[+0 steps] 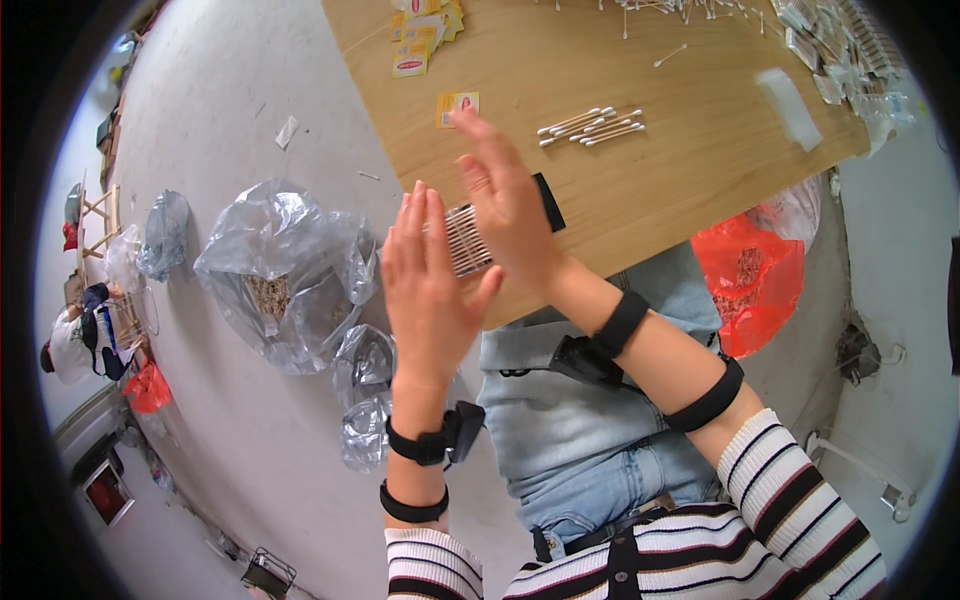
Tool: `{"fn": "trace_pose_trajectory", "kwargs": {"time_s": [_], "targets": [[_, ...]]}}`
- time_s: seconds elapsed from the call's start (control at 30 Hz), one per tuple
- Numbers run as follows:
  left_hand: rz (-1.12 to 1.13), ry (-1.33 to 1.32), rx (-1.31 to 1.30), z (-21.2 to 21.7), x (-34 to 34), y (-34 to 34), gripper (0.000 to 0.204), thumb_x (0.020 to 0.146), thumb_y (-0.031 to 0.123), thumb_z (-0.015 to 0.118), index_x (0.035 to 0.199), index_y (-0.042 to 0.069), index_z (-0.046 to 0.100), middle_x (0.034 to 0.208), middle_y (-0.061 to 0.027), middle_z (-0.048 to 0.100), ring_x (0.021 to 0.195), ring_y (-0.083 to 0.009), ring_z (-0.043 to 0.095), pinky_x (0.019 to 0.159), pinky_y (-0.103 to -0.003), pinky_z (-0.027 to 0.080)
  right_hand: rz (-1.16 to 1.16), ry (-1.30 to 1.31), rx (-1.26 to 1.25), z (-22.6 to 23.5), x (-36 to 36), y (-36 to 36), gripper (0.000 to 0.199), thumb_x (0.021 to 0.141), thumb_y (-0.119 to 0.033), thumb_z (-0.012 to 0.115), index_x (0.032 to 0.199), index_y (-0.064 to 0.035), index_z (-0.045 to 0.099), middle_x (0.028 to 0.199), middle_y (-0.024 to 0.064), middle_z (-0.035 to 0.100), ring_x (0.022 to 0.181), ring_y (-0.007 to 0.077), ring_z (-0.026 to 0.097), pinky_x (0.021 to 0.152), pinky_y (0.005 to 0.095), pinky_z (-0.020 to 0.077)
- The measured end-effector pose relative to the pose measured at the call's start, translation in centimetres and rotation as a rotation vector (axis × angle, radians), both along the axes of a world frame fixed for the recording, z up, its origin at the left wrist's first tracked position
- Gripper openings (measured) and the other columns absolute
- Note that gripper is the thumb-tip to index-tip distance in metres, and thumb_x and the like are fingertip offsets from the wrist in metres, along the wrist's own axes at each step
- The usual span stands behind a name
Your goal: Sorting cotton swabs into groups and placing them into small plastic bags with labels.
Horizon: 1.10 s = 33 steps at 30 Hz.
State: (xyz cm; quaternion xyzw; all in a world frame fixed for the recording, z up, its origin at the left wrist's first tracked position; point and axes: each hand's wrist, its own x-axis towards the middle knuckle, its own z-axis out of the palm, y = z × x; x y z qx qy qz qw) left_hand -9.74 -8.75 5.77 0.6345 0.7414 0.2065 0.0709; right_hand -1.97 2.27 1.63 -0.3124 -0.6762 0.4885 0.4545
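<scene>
White swabs (466,242) lay in a row between our left hand (425,262) and right hand (513,215), fingers extended, near the desk (640,205) edge. We judged that row gathered; the loose pile (592,127) beyond remained ungathered.

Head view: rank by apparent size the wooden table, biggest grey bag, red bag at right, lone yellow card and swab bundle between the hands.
1. Wooden table
2. Grey bag
3. Red bag
4. Swab bundle, partly hidden
5. Yellow card

Swab bundle (466,243) partly hidden by left hand (424,262), right hand (514,212).
</scene>
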Motion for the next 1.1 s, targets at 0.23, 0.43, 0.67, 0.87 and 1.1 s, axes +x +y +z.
{"fn": "trace_pose_trajectory", "kwargs": {"time_s": [0.23, 0.43, 0.67, 0.87, 1.1], "targets": [[0.009, 0.121, -0.204, -1.9, 2.0, -1.7, 0.091, 0.092, 0.052, 0.056, 0.152, -0.005, 0.02, 0.16, -0.0226, 0.016, 0.15, -0.0333, 0.011, 0.12, -0.05, 0.003, 0.017, -0.542, 0.507, -0.3, 0.6, 4.4, 0.036, 0.097, -0.013, 0.051, 0.132, -0.0058, 0.055, 0.141, 0.0119, 0.052, 0.141, 0.0312, 0.036, 0.117, 0.0481, 0.0249], [0.412, -0.335, 0.252, -1.8, -1.7, 0.2, 0.049, 0.093, 0.025, 0.065, 0.13, -0.005, 0.054, 0.129, -0.0219, 0.058, 0.12, -0.0303, 0.056, 0.107, -0.045, 0.038, 0.255, -0.703, 0.704, -0.7, 0.3, 3.4, 0.036, 0.095, -0.017, 0.051, 0.13, -0.0099, 0.058, 0.141, 0.007, 0.054, 0.141, 0.0252, 0.037, 0.118, 0.0491, 0.0239], [0.566, -1.019, 0.116, -3.5, -7.0, 1.0, 0.026, 0.094, 0.015, 0.065, 0.109, -0.007, 0.064, 0.092, -0.0101, 0.07, 0.086, -0.0165, 0.065, 0.078, -0.025, 0.05, 0.398, -0.526, 0.534, -0.1, -0.4, -0.2, 0.033, 0.093, -0.013, 0.056, 0.126, -0.0085, 0.056, 0.135, 0.0108, 0.057, 0.139, 0.0271, 0.041, 0.118, 0.0498, 0.0247], [0.384, -0.352, 0.225, 0.6, -4.2, 1.0, 0.013, 0.081, 0.002, 0.068, 0.092, 0.007, 0.064, 0.086, -0.0051, 0.067, 0.081, -0.0218, 0.063, 0.074, -0.032, 0.046, 0.261, -0.237, 0.255, 3.9, 1.3, 0.7, 0.035, 0.087, -0.006, 0.065, 0.119, -0.0055, 0.052, 0.116, 0.0161, 0.063, 0.115, 0.0312, 0.057, 0.099, 0.0451, 0.0428], [0.236, -0.61, 0.327, 3.4, -1.1, 1.2, 0.022, 0.085, 0.001, 0.069, 0.106, 0.004, 0.06, 0.086, -0.0073, 0.069, 0.083, -0.0178, 0.065, 0.078, -0.031, 0.048, 0.376, -0.279, -0.035, 6.6, 3.4, 1.0, 0.021, 0.084, -0.002, 0.066, 0.104, -0.0016, 0.059, 0.083, 0.0113, 0.066, 0.076, 0.0242, 0.066, 0.066, 0.0314, 0.0517]]}}
